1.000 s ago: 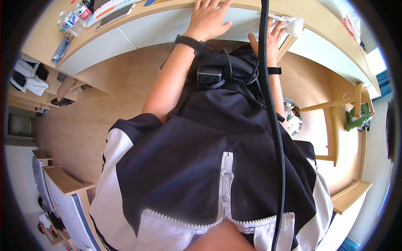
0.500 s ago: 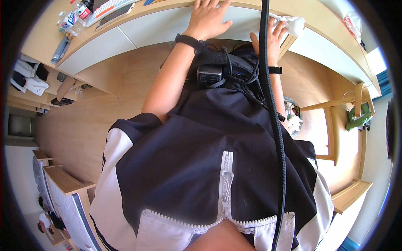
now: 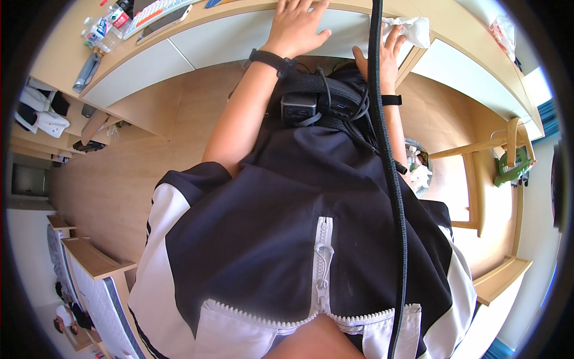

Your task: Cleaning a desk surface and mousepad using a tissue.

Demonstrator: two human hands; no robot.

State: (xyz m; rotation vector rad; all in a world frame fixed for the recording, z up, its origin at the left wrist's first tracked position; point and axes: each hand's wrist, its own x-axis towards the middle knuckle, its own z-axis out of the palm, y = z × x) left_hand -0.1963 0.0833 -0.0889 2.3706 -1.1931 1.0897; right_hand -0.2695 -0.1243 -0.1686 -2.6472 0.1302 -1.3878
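At the desk's front edge lies my left hand [image 3: 299, 31], palm down with its fingers spread and nothing visible in it. A black band circles its wrist. To its right, partly behind a black cable [image 3: 385, 161], my right hand [image 3: 387, 63] reaches the same edge. Its fingers are against a crumpled white tissue [image 3: 414, 31], which sticks out to the right over the white drawer front. The right thumb stands apart from the tissue. Some of the right fingers are hidden by the cable and the tissue.
On the desk at left are a keyboard [image 3: 156, 13], a phone [image 3: 164, 24], plastic bottles [image 3: 103, 35] and a grey cylindrical item [image 3: 87, 72]. A waste bin [image 3: 420, 167] stands right of my body, near a wooden chair [image 3: 472, 179]. Black straps and a grey box [image 3: 299, 109] sit at my waist.
My right hand has shifted slightly down and left. The tissue has moved a little left and up with it, and its hanging end has changed shape. My left hand has stayed put.
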